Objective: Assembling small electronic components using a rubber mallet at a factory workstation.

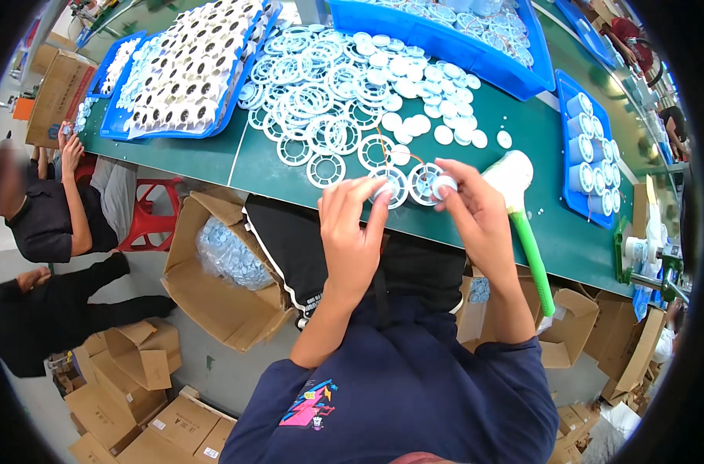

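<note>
My left hand (352, 232) pinches a white spoked plastic ring (392, 185) at the near edge of the green table (197, 158). My right hand (472, 213) holds a second white ring (425, 182) and presses a small white round disc (443, 184) onto it with the fingertips. Both hands hover just above the table edge, close together. A heap of more white rings (313, 100) and a heap of white discs (422, 85) lie right behind them. A white and green handled tool (522, 209) lies beside my right wrist.
Blue trays stand around: one with stacked ringed parts (189, 69) at left, one with white cups (588, 155) at right, a big bin (445, 39) at the back. An open cardboard box with a bag of parts (228, 255) sits below. Two seated people (50, 216) are at left.
</note>
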A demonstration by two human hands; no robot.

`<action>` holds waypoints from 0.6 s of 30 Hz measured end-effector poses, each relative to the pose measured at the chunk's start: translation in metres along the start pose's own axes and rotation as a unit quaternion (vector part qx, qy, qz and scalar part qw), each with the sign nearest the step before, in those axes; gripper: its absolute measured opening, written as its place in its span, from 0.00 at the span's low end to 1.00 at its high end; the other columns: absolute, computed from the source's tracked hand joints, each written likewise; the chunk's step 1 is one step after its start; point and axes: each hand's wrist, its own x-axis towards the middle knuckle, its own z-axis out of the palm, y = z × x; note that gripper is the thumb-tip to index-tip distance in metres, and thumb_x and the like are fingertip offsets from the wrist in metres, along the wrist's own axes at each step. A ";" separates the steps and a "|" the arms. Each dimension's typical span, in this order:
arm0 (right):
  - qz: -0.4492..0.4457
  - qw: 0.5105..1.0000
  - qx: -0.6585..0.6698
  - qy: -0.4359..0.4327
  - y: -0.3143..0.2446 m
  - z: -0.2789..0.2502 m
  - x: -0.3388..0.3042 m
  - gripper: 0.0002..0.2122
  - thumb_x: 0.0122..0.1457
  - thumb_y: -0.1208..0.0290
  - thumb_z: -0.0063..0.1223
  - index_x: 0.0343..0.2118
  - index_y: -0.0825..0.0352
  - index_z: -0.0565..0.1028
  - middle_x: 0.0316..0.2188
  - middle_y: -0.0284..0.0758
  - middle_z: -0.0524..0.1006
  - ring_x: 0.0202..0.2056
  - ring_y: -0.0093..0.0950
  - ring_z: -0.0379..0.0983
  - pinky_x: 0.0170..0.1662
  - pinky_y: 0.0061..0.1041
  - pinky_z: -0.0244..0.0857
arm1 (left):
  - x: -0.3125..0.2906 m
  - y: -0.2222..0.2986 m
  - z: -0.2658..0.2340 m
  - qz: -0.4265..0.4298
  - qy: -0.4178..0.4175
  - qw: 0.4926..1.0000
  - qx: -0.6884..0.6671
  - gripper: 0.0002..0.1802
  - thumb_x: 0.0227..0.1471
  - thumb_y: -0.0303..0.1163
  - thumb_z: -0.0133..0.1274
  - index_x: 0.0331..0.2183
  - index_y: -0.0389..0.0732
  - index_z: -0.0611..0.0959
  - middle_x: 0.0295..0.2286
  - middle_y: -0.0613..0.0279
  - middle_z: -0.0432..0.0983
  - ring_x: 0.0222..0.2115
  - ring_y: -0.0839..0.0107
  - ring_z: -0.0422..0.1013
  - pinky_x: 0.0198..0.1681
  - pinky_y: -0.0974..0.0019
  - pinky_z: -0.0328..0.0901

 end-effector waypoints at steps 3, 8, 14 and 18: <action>-0.055 0.993 -0.076 0.065 0.011 0.003 0.004 0.12 0.66 0.79 0.57 0.51 0.71 0.79 0.40 0.40 0.80 0.36 0.27 0.79 0.42 0.25 0.73 | 0.005 -0.010 0.008 0.009 -0.012 1.000 0.003 0.10 0.56 0.26 0.64 0.41 0.39 0.86 0.39 0.60 0.81 0.41 0.57 0.73 0.46 0.58 0.64; -0.135 0.969 -0.160 0.132 0.019 0.020 0.010 0.09 0.62 0.77 0.62 0.45 0.67 0.84 0.43 0.41 0.83 0.45 0.34 0.80 0.44 0.29 0.73 | 0.007 -0.017 0.011 0.005 -0.017 0.999 0.027 0.09 0.56 0.27 0.63 0.41 0.39 0.86 0.43 0.58 0.78 0.46 0.55 0.71 0.50 0.55 0.66; -0.176 0.964 -0.158 0.124 0.031 0.028 0.010 0.11 0.66 0.78 0.57 0.51 0.69 0.81 0.50 0.45 0.83 0.55 0.40 0.78 0.51 0.32 0.74 | 0.005 -0.019 0.010 -0.008 -0.032 0.999 0.011 0.10 0.58 0.26 0.62 0.42 0.39 0.87 0.42 0.57 0.78 0.44 0.56 0.72 0.49 0.56 0.67; -0.143 0.969 -0.161 0.120 0.033 0.029 0.009 0.12 0.69 0.77 0.53 0.53 0.71 0.79 0.56 0.48 0.79 0.55 0.42 0.78 0.53 0.33 0.73 | 0.003 -0.019 0.012 -0.012 -0.023 1.000 -0.001 0.10 0.58 0.25 0.62 0.43 0.39 0.87 0.42 0.57 0.79 0.43 0.57 0.73 0.49 0.56 0.67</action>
